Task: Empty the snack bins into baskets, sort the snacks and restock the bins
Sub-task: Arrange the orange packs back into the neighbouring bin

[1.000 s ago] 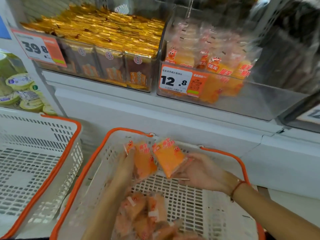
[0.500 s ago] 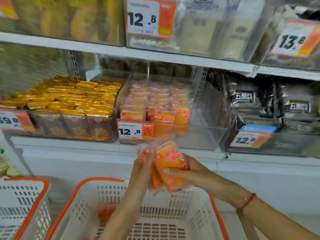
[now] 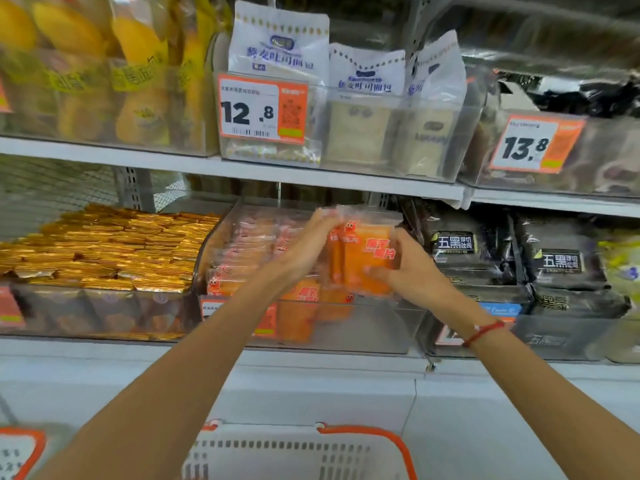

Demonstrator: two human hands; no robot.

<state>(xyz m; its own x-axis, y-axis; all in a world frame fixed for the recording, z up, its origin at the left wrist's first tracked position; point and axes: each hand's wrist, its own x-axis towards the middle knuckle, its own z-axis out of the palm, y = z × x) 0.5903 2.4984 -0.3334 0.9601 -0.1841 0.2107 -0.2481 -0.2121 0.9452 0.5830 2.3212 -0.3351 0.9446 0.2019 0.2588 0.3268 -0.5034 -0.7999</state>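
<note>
Orange snack packets (image 3: pixel 367 261) sit pressed between the left hand (image 3: pixel 308 244) and right hand (image 3: pixel 398 268), each grip closed on them, above the clear bin (image 3: pixel 381 327); lowering them upright beside the stocked row should keep it tidy.

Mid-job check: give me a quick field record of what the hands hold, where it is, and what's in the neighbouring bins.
held: orange packs
left hand: grips packs' left side
right hand: grips packs' right side
position: over clear bin, lower shelf
bin contents: matching orange packs on its left
left neighbour: gold packs
right neighbour: black packs
basket: below; contents out of view
</note>
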